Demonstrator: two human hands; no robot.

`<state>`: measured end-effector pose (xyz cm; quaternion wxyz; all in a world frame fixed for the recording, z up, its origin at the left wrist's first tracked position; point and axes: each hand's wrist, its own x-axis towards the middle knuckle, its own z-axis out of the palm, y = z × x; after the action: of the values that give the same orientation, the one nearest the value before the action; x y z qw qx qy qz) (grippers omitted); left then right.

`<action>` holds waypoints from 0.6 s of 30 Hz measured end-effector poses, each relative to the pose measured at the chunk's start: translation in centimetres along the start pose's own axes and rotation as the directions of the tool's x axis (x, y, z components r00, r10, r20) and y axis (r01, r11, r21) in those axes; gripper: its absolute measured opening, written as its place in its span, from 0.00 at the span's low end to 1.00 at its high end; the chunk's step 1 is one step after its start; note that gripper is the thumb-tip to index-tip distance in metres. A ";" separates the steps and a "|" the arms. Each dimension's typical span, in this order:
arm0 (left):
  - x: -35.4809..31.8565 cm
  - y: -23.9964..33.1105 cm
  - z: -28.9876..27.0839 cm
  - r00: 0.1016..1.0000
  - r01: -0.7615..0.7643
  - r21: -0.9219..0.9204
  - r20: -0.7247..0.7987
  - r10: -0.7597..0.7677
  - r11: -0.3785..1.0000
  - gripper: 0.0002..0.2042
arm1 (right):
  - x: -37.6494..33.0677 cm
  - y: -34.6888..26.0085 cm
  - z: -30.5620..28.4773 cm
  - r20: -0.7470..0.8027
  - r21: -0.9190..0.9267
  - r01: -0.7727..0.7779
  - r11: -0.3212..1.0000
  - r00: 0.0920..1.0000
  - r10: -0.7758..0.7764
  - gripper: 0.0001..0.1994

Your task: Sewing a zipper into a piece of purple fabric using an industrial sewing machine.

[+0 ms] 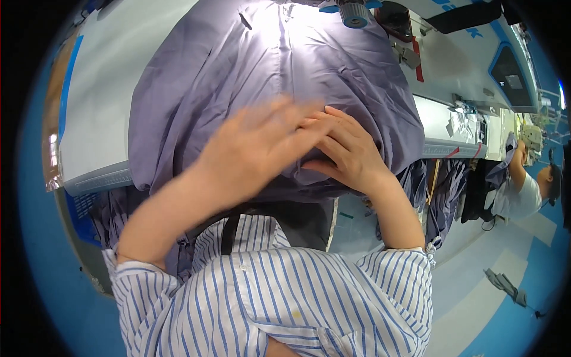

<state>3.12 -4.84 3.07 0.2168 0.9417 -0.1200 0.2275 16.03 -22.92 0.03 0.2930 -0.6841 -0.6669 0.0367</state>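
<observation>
My left hand (253, 146) blurred, overlapping my right hand (352, 149) over purple cloth (178, 98); can't tell whether either grips anything.

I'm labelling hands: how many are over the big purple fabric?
2. The left hand, blurred, is over the middle of the purple fabric; the right hand is to its right, the two overlapping in view. Parts of them may be hidden.
</observation>
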 end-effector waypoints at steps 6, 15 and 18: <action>2.1 -6.1 -0.4 0.915 -0.307 0.061 0.294 0.277 0.950 0.09 | 0.3 0.4 0.4 -0.090 -0.042 -0.011 0.999 0.996 0.007 0.17; -1.2 -4.2 1.0 0.993 -0.108 -0.060 -0.045 0.105 0.992 0.08 | 1.4 0.6 0.5 -0.252 0.021 0.074 0.997 0.965 -0.066 0.11; -1.3 -4.3 1.2 0.991 -0.133 -0.066 -0.037 0.131 0.989 0.08 | 1.8 0.3 0.6 -0.239 -0.034 0.125 0.992 0.962 -0.130 0.10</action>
<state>3.85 -1.42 -0.05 0.2351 0.9200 -0.1862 0.2524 16.23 -21.04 0.01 0.3672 -0.6419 -0.6694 -0.0718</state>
